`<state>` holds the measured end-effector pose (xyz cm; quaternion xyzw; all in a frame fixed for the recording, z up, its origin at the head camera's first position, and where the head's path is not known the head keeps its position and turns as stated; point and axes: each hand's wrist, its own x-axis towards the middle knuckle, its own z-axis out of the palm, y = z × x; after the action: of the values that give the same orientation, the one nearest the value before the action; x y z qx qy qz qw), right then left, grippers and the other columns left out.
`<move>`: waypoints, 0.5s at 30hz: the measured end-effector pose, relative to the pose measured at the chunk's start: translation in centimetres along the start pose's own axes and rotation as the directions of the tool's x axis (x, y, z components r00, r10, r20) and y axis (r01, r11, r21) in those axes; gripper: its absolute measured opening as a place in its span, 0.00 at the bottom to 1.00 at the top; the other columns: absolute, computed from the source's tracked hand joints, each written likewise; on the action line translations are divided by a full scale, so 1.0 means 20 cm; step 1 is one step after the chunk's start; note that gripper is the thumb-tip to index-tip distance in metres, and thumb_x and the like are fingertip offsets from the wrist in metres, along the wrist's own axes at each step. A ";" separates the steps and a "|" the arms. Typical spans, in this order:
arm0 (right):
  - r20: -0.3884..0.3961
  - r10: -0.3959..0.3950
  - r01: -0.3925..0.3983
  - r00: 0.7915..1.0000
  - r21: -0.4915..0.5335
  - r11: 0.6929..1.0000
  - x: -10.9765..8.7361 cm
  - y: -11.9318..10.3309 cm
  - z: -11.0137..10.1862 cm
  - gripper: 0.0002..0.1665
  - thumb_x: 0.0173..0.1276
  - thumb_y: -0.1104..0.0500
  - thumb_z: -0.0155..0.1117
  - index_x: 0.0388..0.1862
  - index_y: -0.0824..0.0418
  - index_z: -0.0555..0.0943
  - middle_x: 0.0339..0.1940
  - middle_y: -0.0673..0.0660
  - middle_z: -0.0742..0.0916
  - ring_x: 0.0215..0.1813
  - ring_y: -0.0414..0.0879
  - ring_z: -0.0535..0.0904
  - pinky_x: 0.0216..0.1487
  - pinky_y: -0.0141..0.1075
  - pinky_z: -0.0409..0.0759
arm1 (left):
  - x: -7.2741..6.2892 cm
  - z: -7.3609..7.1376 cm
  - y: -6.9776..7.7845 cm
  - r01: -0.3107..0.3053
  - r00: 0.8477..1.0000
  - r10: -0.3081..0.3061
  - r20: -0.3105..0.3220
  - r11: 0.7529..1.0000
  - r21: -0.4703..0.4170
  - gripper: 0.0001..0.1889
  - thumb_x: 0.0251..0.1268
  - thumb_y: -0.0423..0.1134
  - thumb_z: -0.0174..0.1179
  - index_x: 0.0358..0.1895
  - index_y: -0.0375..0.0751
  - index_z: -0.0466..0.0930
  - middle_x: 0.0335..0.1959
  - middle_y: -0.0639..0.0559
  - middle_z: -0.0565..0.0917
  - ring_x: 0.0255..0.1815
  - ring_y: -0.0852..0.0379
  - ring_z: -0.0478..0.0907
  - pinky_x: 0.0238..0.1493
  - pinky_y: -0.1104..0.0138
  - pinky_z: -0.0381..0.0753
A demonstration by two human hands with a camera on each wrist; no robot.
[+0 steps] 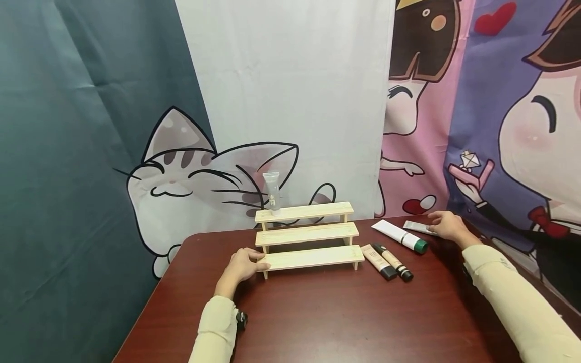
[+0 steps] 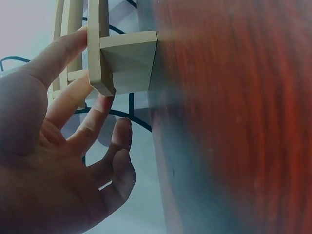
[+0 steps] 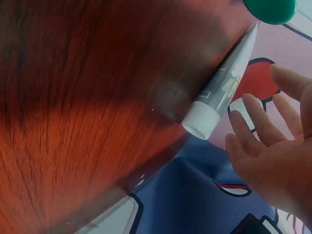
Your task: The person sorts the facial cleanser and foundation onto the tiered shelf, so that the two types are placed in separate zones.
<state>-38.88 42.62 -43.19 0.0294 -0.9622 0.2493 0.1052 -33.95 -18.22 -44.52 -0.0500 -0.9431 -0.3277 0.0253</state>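
A three-step light wooden display stand (image 1: 313, 258) stands on the table. My left hand (image 1: 242, 264) grips the left end of its lowest step. Seen from the left wrist, the thumb and fingers lie on either side of the board end (image 2: 101, 63). A slim grey tube with a white cap (image 3: 222, 85) lies at the back right of the table. Just beside it is my right hand (image 1: 447, 226); the right wrist view shows its fingers (image 3: 261, 122) loosely bent, apart from the tube. On the top step's left end a clear tube (image 1: 272, 191) stands upright.
Left of the grey tube lies a white tube with a green cap (image 1: 397, 236). A beige flat tube with a black cap (image 1: 378, 258) and a slim beige-and-black tube (image 1: 394, 259) lie beside the stand. Printed cloth (image 1: 290, 65) hangs behind the table (image 1: 317, 312).
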 end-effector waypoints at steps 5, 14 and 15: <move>0.036 0.009 -0.009 0.999 -0.015 1.000 0.02 0.02 0.01 0.28 0.63 0.58 0.66 0.56 0.76 0.76 0.46 0.76 0.85 0.53 0.74 0.77 0.53 0.62 0.72 | 0.00 -0.01 0.00 0.001 1.000 -0.001 -0.001 1.000 0.010 0.19 0.52 0.47 0.76 0.48 0.48 0.90 0.55 0.44 0.83 0.61 0.37 0.74 0.60 0.46 0.74; 0.100 0.092 -0.091 0.991 -0.024 0.996 0.00 0.04 0.00 0.27 0.62 0.60 0.65 0.58 0.72 0.76 0.49 0.73 0.84 0.55 0.75 0.74 0.45 0.71 0.69 | 0.00 0.01 0.00 0.033 0.999 -0.033 0.015 0.999 -0.014 0.19 0.51 0.46 0.77 0.48 0.47 0.90 0.54 0.44 0.83 0.62 0.38 0.74 0.61 0.47 0.73; 0.100 0.101 -0.099 0.990 -0.023 0.995 0.00 0.04 0.00 0.27 0.61 0.61 0.65 0.58 0.71 0.76 0.49 0.73 0.84 0.54 0.75 0.74 0.43 0.72 0.68 | 0.00 0.01 0.00 0.036 0.999 -0.036 0.015 0.999 -0.018 0.19 0.51 0.46 0.77 0.48 0.47 0.90 0.54 0.45 0.83 0.62 0.38 0.74 0.62 0.47 0.73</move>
<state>-39.03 43.25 -43.55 -0.0073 -0.9687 0.2440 0.0440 -33.88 -18.13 -44.71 -0.0356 -0.9410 -0.3363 0.0120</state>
